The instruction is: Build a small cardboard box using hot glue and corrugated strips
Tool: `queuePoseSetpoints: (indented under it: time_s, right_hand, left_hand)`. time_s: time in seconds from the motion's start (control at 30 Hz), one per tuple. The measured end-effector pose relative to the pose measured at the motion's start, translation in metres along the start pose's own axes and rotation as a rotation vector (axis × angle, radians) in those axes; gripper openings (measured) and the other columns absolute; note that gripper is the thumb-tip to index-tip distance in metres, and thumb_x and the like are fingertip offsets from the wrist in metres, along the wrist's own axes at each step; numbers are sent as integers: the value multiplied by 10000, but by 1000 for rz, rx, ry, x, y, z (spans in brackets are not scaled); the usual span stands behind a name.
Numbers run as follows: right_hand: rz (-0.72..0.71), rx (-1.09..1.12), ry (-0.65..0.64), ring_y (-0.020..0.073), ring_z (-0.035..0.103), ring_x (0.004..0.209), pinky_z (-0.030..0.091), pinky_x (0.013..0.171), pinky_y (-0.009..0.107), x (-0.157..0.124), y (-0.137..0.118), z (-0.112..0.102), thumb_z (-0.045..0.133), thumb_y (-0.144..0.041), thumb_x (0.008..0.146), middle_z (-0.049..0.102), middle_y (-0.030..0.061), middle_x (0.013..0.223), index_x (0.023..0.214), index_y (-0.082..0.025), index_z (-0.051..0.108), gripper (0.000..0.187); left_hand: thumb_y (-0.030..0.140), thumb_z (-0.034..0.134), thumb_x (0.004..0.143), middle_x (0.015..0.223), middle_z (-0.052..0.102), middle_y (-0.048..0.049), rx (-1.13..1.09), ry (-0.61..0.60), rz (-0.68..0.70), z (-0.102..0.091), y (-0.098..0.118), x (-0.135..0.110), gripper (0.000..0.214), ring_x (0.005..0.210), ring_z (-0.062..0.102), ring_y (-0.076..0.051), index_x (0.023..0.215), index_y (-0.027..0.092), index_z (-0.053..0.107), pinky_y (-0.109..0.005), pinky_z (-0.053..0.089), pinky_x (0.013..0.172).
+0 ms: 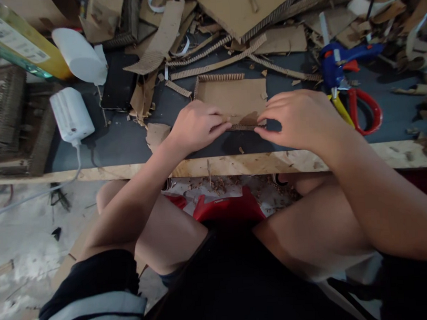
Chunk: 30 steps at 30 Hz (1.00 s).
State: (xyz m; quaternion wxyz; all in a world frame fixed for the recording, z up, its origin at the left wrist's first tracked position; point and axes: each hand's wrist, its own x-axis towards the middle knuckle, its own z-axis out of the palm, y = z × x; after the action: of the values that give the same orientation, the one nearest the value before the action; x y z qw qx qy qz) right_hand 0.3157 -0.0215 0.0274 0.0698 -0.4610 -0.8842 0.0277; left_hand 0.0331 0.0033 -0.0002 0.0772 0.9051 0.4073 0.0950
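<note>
Currently, the cardboard panel (231,97) lies flat on the bench (271,162), close to the front edge and directly before the person. A corrugated strip (223,77) stands upright along part of its far edge. A near strip (242,127) runs along the edge closest to the person.

State of the hands: the left hand (199,127) is nearly closed, thumb and fingertips pinching the near strip left of its middle. The right hand (300,119) is arched, with a gap behind the thumb and its fingertips drawn together at the strip's right end. The force applied cannot be told.

The step appears to be seating the near strip against the panel edge. Recommended practice:

1. Keep the strip square to the panel; corrugated board is likely to lean outward if pushed from one side only.
2. Apply even, light pressure from both hands. Hard pinching may crush the flutes.
3. Align the right end with the panel corner before pressing the middle.
4. If adhesive is present, which cannot be seen, keep the fingertips off the seam and hold steady until it sets.
5. Keep the wrist clear of the blue glue gun (332,65) and the red-handled tool (366,111), both near the right hand.
</note>
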Motion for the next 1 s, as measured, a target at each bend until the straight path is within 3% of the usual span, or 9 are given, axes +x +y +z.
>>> queuePoseSetpoints:
  time_s: [0.17, 0.3, 0.4, 0.5, 0.63, 0.77, 0.87, 0.93, 1.0]
  right_hand:
    - [154, -121, 35, 347, 761, 1130, 536, 797, 429, 3, 8, -2, 418, -309, 1099, 822, 135, 1260, 1206, -201, 844, 452]
    - [146, -71, 17, 352, 719, 1274, 564, 918, 463, 12, 18, 7, 420, -238, 1071, 780, 135, 1387, 1309, -203, 814, 462]
    - [96, 25, -5, 335, 641, 1423, 524, 1125, 497, 20, 23, 11, 447, -226, 1076, 746, 122, 1467, 1395, -236, 789, 468]
    - [64, 41, 32, 332, 614, 1452, 506, 1167, 535, 22, 31, 13, 439, -238, 1081, 765, 87, 1438, 1440, -285, 779, 496]
    - [-46, 49, -38, 323, 657, 1396, 514, 1153, 524, 18, 37, 11, 484, -277, 1046, 809, 63, 1325, 1266, -299, 853, 430]
    - [-40, 59, -30, 310, 685, 1343, 537, 1101, 491, 12, 20, 5, 486, -349, 1076, 827, 10, 1230, 1124, -376, 864, 382]
    - [102, 16, 30, 352, 737, 1226, 571, 958, 485, 12, 1, 9, 506, -375, 1078, 830, 80, 1184, 1124, -306, 852, 356]
    - [250, 3, 82, 373, 768, 1071, 573, 839, 474, 13, -7, 18, 556, -433, 1069, 827, 137, 1124, 1189, -241, 828, 354]
    - [343, 22, 113, 364, 767, 936, 564, 774, 459, 13, -10, 26, 597, -488, 1060, 824, 161, 1044, 1247, -204, 805, 399]
  left_hand:
    - [543, 438, 1176, 1336, 789, -73, 50, 129, -260, -23, -19, -11, 445, 1256, 698, -304, 1223, 271, 787, -473, 553, 1048]
    - [646, 583, 1098, 1088, 816, -65, 63, 99, -437, -18, -54, -19, 473, 1129, 718, -307, 1245, 237, 770, -458, 576, 981]
    - [568, 748, 982, 931, 823, -63, -52, 79, -336, -5, -79, -18, 378, 928, 757, -273, 1144, 233, 811, -399, 601, 838]
    - [457, 807, 898, 875, 825, -58, -133, 76, -231, -1, -88, -16, 317, 843, 768, -250, 1101, 213, 820, -351, 605, 763]
    - [344, 765, 917, 987, 839, -82, -112, 4, -230, -6, -82, -9, 254, 966, 803, -293, 1133, 223, 826, -400, 633, 875]
    - [293, 649, 998, 1238, 830, -108, 12, 24, -286, -4, -71, 4, 263, 1209, 760, -348, 1200, 279, 817, -507, 604, 1020]
    - [399, 605, 1072, 1287, 816, -88, 94, 69, -295, -8, -56, 7, 279, 1312, 696, -338, 1259, 298, 786, -523, 564, 1075]
    - [514, 509, 1145, 1201, 819, -77, 150, 124, -416, -16, -39, 1, 375, 1303, 678, -307, 1286, 273, 759, -488, 549, 1045]
    - [630, 396, 1173, 1008, 798, -91, 194, 99, -611, -24, -20, -10, 566, 1169, 717, -295, 1135, 215, 778, -468, 543, 942]
